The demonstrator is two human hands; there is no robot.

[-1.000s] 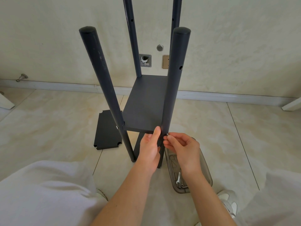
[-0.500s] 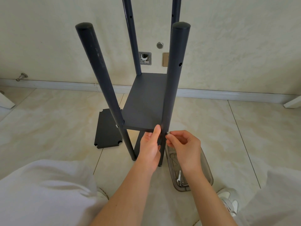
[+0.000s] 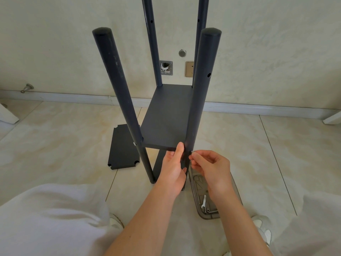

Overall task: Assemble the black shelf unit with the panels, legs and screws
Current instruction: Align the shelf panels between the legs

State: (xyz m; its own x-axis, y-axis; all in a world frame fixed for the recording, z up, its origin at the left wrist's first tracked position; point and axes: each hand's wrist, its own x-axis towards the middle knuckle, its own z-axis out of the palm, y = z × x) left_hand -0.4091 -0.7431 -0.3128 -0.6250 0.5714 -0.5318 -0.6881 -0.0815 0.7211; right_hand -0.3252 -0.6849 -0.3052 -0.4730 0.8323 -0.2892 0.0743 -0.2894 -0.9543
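My left hand (image 3: pixel 172 169) steadies the near right leg (image 3: pixel 200 100); my right hand (image 3: pixel 210 168) pinches a screw (image 3: pixel 191 151) against it.

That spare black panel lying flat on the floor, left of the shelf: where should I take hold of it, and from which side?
Probably by its long left edge, coming in from the left. The spare panel lies flat on the tiles, so fingers must slip under an edge. Its right edge sits behind the near left leg, while its left side has bare floor beside it. Grip mid-edge, away from the notched corners.
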